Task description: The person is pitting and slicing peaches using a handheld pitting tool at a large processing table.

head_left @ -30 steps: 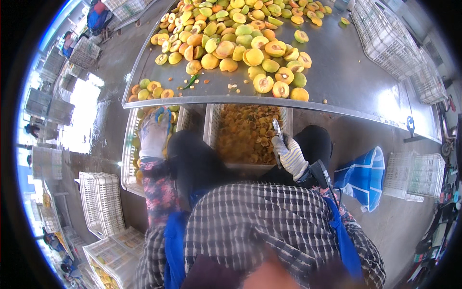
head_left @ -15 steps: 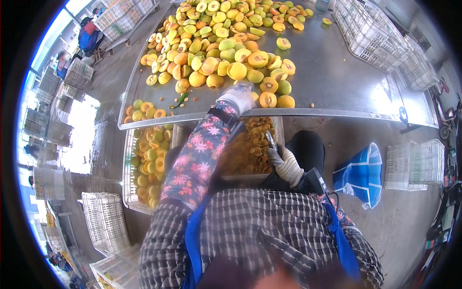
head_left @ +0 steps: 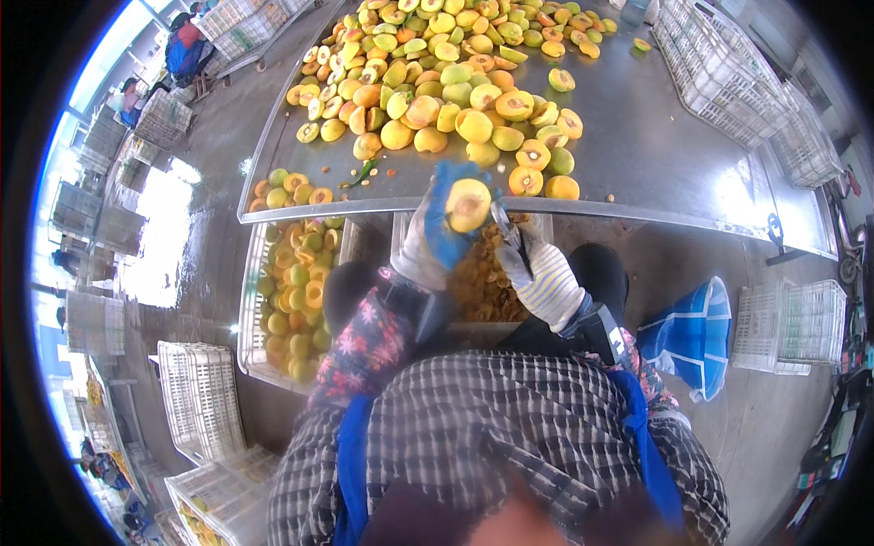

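Observation:
My left hand [head_left: 439, 227], in a white and blue glove, holds a peach half [head_left: 468, 206] with its cut face up, just over the table's front edge. My right hand [head_left: 543, 278], in a striped glove, closes around a small metal hand tool [head_left: 507, 229]. The tool's tip is close to the fruit; I cannot tell whether they touch. Beyond my hands a heap of halved yellow peaches [head_left: 437, 86] lies on the metal table [head_left: 651, 136]. Below, a crate holds brownish pits and scraps [head_left: 492, 287].
To my left stands a white crate [head_left: 244, 350] filled with peach halves [head_left: 296, 300]. A blue bin [head_left: 687, 337] and white crates [head_left: 787, 323] are on the right. More crates [head_left: 719, 73] rest on the table's right side. People [head_left: 187, 50] sit at the far left.
My left hand has drawn back from the front of the heap with a peach half. My right hand has risen slightly, bringing the metal tool close to it.

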Demonstrator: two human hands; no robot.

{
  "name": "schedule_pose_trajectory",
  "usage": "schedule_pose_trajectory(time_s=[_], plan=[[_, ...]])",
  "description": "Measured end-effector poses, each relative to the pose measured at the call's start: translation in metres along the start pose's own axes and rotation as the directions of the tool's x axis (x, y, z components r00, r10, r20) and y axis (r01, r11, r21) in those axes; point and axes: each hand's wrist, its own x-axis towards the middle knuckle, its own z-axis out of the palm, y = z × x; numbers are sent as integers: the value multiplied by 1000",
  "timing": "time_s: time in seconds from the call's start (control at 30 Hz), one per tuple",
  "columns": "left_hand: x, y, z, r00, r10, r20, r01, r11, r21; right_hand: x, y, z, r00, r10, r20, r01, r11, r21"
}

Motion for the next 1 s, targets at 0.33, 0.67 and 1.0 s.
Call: schedule_pose_trajectory(time_s=[0.33,0.67,1.0], plan=[[-13,43,7,987,-134,-89,112,971,-211,8,-23,13,992,111,60,-43,743,-668],[-2,69,12,858,-506,-92,334,684,-648,5,-23,18,996,26,84,34,770,-638],[-12,71,11,897,-405,-176,366,905,-218,8,-19,14,974,-48,220,109,956,-274]])
